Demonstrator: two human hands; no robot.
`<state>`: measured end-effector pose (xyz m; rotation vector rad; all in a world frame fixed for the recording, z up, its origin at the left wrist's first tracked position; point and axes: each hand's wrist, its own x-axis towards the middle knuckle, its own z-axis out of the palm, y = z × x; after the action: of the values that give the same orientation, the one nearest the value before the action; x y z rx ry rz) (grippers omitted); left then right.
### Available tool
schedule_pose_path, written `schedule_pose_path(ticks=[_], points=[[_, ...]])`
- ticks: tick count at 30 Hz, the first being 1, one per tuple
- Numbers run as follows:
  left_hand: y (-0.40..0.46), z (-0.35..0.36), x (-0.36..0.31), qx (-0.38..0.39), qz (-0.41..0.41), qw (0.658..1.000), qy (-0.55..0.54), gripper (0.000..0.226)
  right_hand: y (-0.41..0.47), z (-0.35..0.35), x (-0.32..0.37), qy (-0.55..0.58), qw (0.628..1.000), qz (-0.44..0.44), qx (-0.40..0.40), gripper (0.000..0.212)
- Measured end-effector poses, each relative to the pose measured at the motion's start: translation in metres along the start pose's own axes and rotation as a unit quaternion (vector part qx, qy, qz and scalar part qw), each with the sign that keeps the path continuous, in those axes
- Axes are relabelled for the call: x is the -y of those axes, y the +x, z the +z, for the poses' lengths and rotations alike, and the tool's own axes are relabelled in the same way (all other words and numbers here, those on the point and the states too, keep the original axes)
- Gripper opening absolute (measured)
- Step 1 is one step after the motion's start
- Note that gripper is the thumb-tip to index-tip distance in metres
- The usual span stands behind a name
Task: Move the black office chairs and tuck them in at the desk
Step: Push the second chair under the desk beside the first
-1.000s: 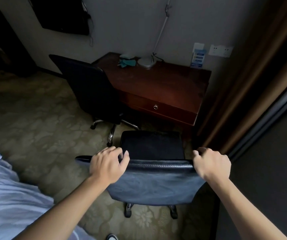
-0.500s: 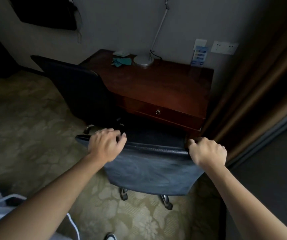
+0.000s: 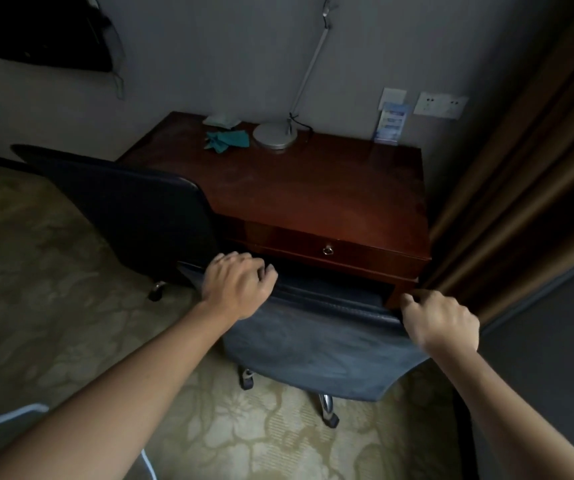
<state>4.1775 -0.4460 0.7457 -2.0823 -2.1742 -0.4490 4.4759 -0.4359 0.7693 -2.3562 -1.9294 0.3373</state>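
A black office chair (image 3: 316, 351) stands in front of me with its backrest toward me and its seat hidden under the dark wooden desk (image 3: 313, 195). My left hand (image 3: 237, 289) grips the top left edge of its backrest. My right hand (image 3: 441, 323) grips the top right corner, close to the desk's front right corner. A second black office chair (image 3: 129, 209) stands at the desk's left side, its backrest touching the desk edge and next to my left hand.
On the desk lie a teal cloth (image 3: 226, 140), a round lamp base (image 3: 274, 136) and a small card (image 3: 391, 124). Brown curtains (image 3: 521, 188) hang close on the right. Patterned carpet (image 3: 53, 306) spreads to the left. A dark screen (image 3: 36, 29) hangs on the wall.
Both hands have pushed the near chair forward, and its seat has slid under the desk. I have stepped closer; the desk looks larger.
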Motion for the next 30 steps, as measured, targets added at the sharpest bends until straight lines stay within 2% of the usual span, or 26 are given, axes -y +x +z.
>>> schedule_pose_path(ticks=[5, 15, 20, 26, 30], points=[[0.019, 0.004, 0.009, -0.006, 0.018, 1.000, -0.020, 0.053, 0.008, 0.008, 0.010, 0.035, 0.995, -0.009, -0.091, 0.032], [0.055, 0.008, 0.008, -0.014, 0.054, 0.998, -0.030, 0.054, 0.042, 0.009, 0.011, 0.062, 0.985, -0.003, -0.159, 0.031], [0.067, 0.003, -0.008, -0.006, 0.053, 0.998, -0.027, 0.053, 0.058, 0.000, 0.007, 0.062, 0.986, -0.012, -0.154, 0.027], [0.026, 0.006, -0.015, -0.007, 0.043, 0.999, -0.032, 0.051, 0.039, 0.005, -0.009, 0.060, 0.987, -0.031, -0.149, 0.035], [0.019, 0.005, -0.027, -0.005, 0.031, 0.999, -0.037, 0.050, 0.040, 0.000, -0.017, 0.056, 0.988, -0.035, -0.139, 0.032]])
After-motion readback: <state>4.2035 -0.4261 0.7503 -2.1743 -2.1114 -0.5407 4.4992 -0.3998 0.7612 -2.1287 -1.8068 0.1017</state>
